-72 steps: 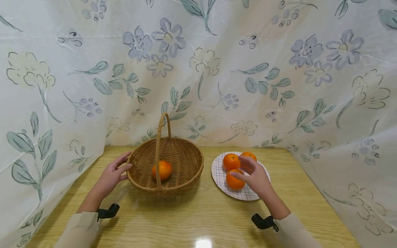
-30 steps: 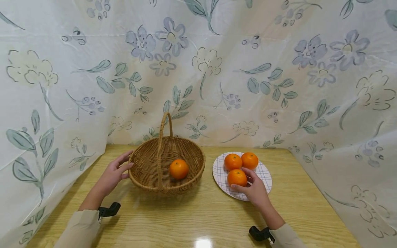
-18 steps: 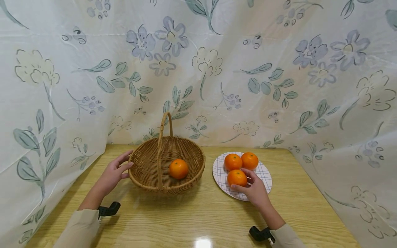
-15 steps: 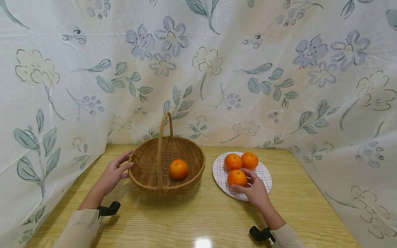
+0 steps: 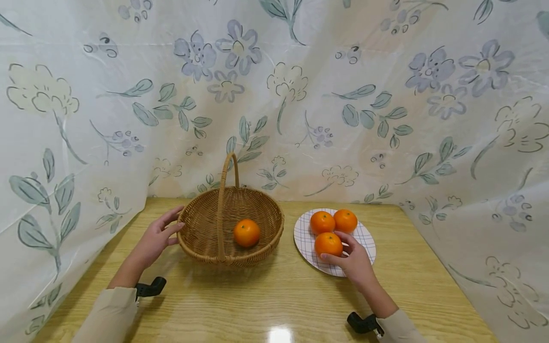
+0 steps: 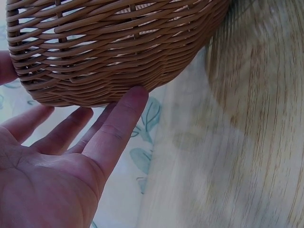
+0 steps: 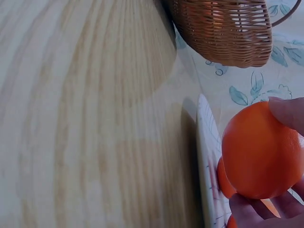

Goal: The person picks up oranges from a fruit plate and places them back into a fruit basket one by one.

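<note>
My right hand [image 5: 357, 263] grips the front orange [image 5: 328, 245] on the checked plate [image 5: 303, 240], thumb on its near side and fingers round its right side. In the right wrist view that orange [image 7: 261, 151] fills the grasp, between thumb above and fingers below. Two more oranges lie behind it on the plate, the left one [image 5: 322, 222] and the right one [image 5: 345, 221]. My left hand [image 5: 152, 242] touches the left rim of the wicker basket [image 5: 197, 224]; its fairly straight fingers [image 6: 127, 114] rest against the outer wall. One orange [image 5: 247, 233] sits inside the basket, right of the handle.
Both basket and plate stand on a wooden table [image 5: 257, 305], with table surface between them. The tall basket handle [image 5: 223, 190] arches over the basket. A floral cloth [image 5: 283, 152] hangs behind the table and down both sides. Each wrist wears a black camera.
My right hand has come down from above the plate onto the front orange and grasped it. The orange inside the basket has shifted right. The left hand keeps its place at the rim.
</note>
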### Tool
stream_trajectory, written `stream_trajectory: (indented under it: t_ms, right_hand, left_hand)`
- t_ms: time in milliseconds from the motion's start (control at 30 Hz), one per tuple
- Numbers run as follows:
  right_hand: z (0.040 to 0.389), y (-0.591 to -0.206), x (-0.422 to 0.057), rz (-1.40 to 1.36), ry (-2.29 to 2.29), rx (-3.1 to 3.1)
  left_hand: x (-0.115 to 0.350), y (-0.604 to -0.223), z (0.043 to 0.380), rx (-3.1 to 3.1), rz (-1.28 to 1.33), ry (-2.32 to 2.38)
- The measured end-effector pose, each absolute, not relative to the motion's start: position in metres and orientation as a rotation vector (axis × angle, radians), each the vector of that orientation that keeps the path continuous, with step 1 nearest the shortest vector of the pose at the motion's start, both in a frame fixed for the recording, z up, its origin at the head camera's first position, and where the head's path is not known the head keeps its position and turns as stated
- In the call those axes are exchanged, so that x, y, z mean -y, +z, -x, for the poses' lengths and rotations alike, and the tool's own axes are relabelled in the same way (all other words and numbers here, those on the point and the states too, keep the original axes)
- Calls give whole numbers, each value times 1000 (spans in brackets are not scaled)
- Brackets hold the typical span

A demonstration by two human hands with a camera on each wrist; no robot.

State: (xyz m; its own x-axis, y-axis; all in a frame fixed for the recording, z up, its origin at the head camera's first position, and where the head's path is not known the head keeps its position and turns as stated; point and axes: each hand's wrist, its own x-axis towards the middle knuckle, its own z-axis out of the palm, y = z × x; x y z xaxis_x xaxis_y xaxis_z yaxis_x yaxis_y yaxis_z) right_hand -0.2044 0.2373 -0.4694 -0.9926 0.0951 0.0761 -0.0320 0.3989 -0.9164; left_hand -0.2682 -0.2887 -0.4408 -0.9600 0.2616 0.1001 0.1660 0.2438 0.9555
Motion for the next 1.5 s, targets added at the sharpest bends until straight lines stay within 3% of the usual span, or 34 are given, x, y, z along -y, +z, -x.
stream_trajectory:
  t_ms: [767, 1500]
  right_hand:
    - [203, -415, -217, -125, 1791, 2549]
    - [230, -369, -170, -306, 2017, 2512]
  left_hand:
    - [287, -437, 268, -2409, -408, 1840]
    - [286, -438, 266, -2428, -406, 1821]
